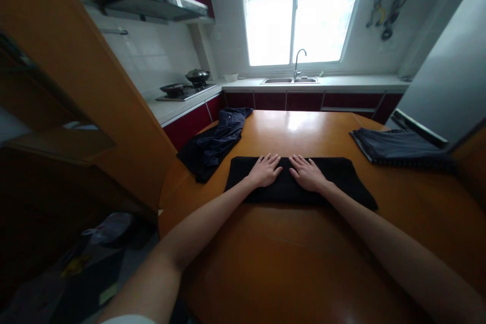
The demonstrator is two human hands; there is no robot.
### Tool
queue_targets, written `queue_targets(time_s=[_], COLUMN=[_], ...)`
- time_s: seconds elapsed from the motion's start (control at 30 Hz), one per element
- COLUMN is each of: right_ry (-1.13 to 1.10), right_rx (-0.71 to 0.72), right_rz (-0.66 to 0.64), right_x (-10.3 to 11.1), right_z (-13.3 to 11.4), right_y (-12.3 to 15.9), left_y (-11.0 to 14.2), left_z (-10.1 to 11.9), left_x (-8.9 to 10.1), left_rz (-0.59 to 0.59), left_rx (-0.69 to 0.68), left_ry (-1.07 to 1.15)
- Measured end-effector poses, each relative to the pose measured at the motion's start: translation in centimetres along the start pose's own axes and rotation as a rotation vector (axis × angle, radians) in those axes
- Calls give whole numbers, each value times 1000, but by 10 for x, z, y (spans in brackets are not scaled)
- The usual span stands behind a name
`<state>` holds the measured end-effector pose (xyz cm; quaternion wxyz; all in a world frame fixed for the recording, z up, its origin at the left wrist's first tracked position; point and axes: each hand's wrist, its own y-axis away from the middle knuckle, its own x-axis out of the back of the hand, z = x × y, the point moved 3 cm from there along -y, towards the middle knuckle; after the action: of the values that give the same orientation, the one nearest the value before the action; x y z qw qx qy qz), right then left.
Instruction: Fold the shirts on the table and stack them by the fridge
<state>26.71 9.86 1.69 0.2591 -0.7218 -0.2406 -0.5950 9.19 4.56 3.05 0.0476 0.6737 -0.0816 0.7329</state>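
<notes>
A folded black garment (pixel 337 174), whose kind I cannot make out, lies flat across the middle of the wooden table (pixel 266 253). My left hand (pixel 266 170) rests palm down on it, left of its centre, fingers stretched forward and spread. Beside it, with a small gap between the thumbs, my right hand (pixel 307 173) lies flat on the same cloth, its fingers also spread. Neither hand grips anything. The cloth under both palms is hidden.
Crumpled dark clothes (pixel 222 136) lie at the table's left far edge. A folded stack of dark grey clothing (pixel 398 147) sits on the right. Beyond the table are a stove (pixel 186 92), a sink (pixel 290 81) and a counter. A tall wooden panel (pixel 114 106) borders the left side.
</notes>
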Motion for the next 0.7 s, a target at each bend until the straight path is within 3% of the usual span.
queue_targets(time_s=[0.13, 0.33, 0.7], right_ry=[-7, -20, -18], right_rx=[0, -17, -11], right_rz=[-7, -32, -25], right_x=[2, 4, 4], right_z=[-1, -1, 0], right_y=[1, 0, 0], left_y=[12, 34, 35], left_z=[-31, -74, -77], left_x=[2, 12, 17], left_rz=[24, 38, -41], left_rx=[29, 209, 200], left_ry=[-38, -21, -40])
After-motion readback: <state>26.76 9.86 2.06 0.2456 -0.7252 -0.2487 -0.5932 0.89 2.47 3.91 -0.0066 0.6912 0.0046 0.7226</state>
